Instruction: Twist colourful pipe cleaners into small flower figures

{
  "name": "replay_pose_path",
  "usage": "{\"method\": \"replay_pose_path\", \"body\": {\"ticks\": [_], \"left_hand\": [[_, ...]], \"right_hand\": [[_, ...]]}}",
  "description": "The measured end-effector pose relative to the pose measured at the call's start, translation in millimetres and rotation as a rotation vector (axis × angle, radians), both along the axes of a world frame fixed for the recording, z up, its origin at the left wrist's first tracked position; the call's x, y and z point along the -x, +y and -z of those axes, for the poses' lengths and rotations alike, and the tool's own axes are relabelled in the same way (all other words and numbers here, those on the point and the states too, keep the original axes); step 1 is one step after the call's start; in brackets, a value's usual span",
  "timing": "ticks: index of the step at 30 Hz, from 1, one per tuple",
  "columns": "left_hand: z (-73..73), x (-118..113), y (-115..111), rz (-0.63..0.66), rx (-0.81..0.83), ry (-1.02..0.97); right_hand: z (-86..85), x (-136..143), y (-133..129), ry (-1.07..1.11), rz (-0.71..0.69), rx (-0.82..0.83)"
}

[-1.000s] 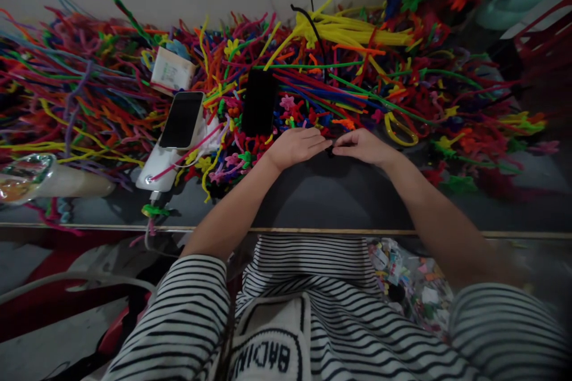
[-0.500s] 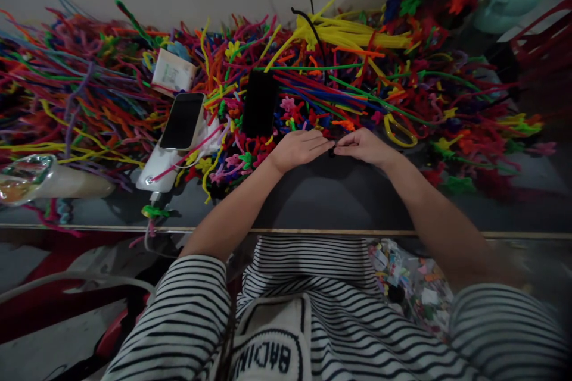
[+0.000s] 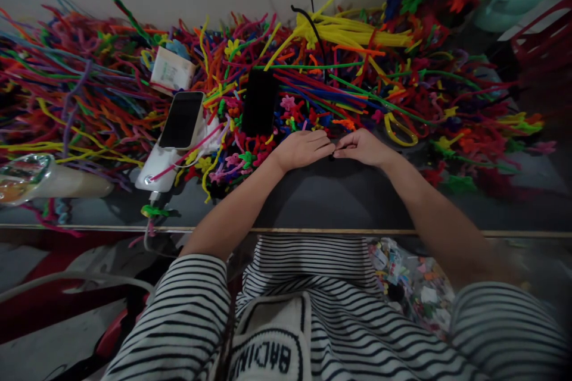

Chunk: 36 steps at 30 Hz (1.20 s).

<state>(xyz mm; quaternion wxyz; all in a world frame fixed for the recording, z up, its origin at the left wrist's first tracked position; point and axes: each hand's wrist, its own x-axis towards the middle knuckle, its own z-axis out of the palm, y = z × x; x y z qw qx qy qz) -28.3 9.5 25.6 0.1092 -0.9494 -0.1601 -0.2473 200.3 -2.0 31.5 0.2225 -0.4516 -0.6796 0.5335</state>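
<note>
My left hand [image 3: 302, 149] and my right hand [image 3: 364, 147] meet fingertip to fingertip over the front part of the dark tabletop [image 3: 339, 202]. Both are closed, with fingers pressed together. A small dark bit [image 3: 331, 157] shows just beneath the fingertips; it is too small and too hidden to name. Right behind the hands lie small twisted pipe-cleaner flowers, among them a pink flower [image 3: 289, 102]. Yellow-handled scissors [image 3: 400, 131] rest beyond my right hand.
Heaps of coloured pipe cleaners [image 3: 89, 95] run along the wall, with a yellow bundle [image 3: 353, 33] on top. A black phone [image 3: 260, 102], a white-edged phone [image 3: 183, 120] on a white power bank [image 3: 156, 169], a small box [image 3: 172, 70] and a lying plastic cup [image 3: 53, 181] are left.
My fingers have shifted very slightly where they meet, and the left fingers look a little more curled. The things on the table stay in place.
</note>
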Motion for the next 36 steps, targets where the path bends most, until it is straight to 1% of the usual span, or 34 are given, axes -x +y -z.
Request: {"method": "replay_pose_path", "body": {"ticks": [2,4,7,9,11,14,15,16,17,18,19,21,23,25,28,31,33,36], "left_hand": [[-0.5,-2,-1,-0.009,0.022,0.008],[0.4,-3,-1,-0.029,0.059,-0.004],[3.6,-4,-4,-0.097,0.143,-0.064],[6.0,-7,-7,-0.172,0.221,-0.132],[7.6,-13,-10,-0.283,0.342,-0.230],[7.8,-21,-13,-0.445,0.632,-0.372],[7.5,-22,-13,-0.463,0.725,-0.401],[7.1,-21,-13,-0.454,0.788,-0.419],[6.8,-20,-12,-0.418,0.808,-0.433],[6.8,-17,-10,-0.364,0.780,-0.441],[6.9,-14,-8,-0.304,0.716,-0.441],[7.7,-6,-4,-0.194,0.539,-0.403],[8.5,0,0,-0.121,0.384,-0.313],[8.7,4,3,-0.081,0.276,-0.219],[7.6,6,4,-0.038,0.169,-0.142],[6.8,5,4,-0.043,0.102,-0.109],[6.8,4,4,-0.063,0.079,-0.088],[7.2,0,3,-0.088,0.093,-0.051]], "right_hand": [[0.3,1,-1,-0.015,0.001,-0.040],[0.0,2,-3,-0.053,0.031,-0.106],[-2.0,6,-8,-0.173,0.109,-0.281],[-3.6,11,-12,-0.229,0.144,-0.417],[-4.7,15,-17,-0.270,0.158,-0.545],[-5.3,18,-21,-0.367,0.175,-0.676],[-5.3,18,-22,-0.382,0.187,-0.685],[-5.2,17,-21,-0.381,0.201,-0.675],[-5.0,16,-20,-0.366,0.217,-0.647],[-4.6,14,-18,-0.343,0.235,-0.609],[-3.8,12,-16,-0.318,0.248,-0.564],[-1.2,7,-10,-0.276,0.239,-0.457],[2.2,3,-4,-0.224,0.169,-0.336],[5.3,1,0,-0.166,0.109,-0.245],[7.4,0,3,-0.086,0.084,-0.154],[7.3,-1,5,-0.044,0.083,-0.084],[7.3,-2,6,-0.033,0.083,-0.066],[8.0,-2,6,-0.020,0.074,-0.067]]}}
